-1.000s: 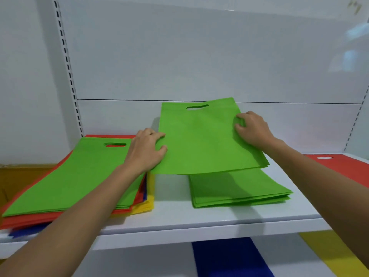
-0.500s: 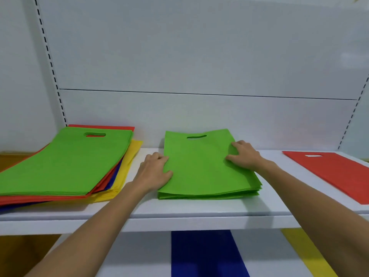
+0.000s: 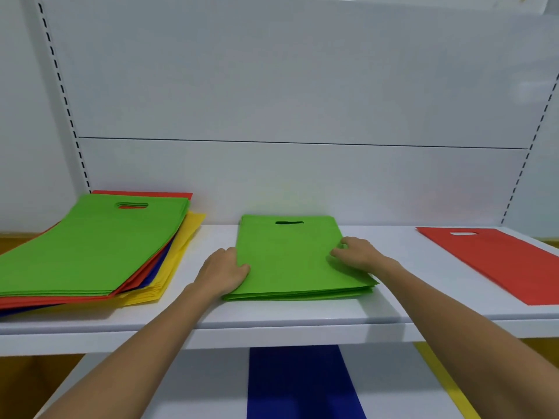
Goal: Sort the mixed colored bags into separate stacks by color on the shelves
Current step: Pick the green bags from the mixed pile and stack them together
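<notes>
A neat stack of green bags lies at the middle of the white shelf. My left hand holds the stack's left edge, thumb on the top bag and fingers curled at the side. My right hand grips the right edge with bent fingers on the top bag. At the left sits the mixed pile, with a green bag on top and red, blue and yellow bags fanned out beneath. A single red bag lies flat at the right.
The shelf's white back panel rises behind, with slotted uprights at both sides. On the lower shelf, a blue bag lies below the green stack and a yellow bag shows to its right. Bare shelf separates the three groups.
The green bag I held in the air has come down flat onto the green stack. Both hands stayed at its edges, and my view shifted a little.
</notes>
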`<state>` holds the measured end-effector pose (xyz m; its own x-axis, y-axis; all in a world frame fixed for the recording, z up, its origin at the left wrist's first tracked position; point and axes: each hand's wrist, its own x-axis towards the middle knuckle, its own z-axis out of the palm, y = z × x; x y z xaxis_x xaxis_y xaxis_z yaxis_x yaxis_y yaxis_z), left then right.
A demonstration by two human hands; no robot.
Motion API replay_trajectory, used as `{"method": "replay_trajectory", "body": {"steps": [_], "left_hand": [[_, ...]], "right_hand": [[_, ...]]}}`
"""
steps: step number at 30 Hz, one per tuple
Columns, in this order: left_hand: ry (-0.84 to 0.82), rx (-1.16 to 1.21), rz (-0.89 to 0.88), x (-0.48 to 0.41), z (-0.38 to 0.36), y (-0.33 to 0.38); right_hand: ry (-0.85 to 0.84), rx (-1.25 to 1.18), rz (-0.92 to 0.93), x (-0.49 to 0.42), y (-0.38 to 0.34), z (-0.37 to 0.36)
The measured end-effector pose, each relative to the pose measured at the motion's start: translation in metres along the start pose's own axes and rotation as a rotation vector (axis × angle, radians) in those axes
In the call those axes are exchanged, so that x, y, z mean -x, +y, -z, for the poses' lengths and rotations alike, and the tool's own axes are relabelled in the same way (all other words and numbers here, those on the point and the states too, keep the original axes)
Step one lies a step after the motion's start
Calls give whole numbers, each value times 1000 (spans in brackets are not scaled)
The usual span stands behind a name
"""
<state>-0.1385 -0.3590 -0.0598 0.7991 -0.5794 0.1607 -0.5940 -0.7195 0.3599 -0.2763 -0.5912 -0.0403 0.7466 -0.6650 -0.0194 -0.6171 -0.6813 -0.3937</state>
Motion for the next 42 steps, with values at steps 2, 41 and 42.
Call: {"method": "replay_trajectory", "body": {"steps": [2, 41, 42], "left_hand": [[10, -36, 2, 0, -1, 3], [122, 16, 75, 11, 180, -316], [104, 18, 76, 8, 175, -318]], "right_hand": [[4, -66, 23, 3, -1, 1], [210, -19, 302, 19, -345, -87], [175, 2, 259, 20, -350, -97]]}}
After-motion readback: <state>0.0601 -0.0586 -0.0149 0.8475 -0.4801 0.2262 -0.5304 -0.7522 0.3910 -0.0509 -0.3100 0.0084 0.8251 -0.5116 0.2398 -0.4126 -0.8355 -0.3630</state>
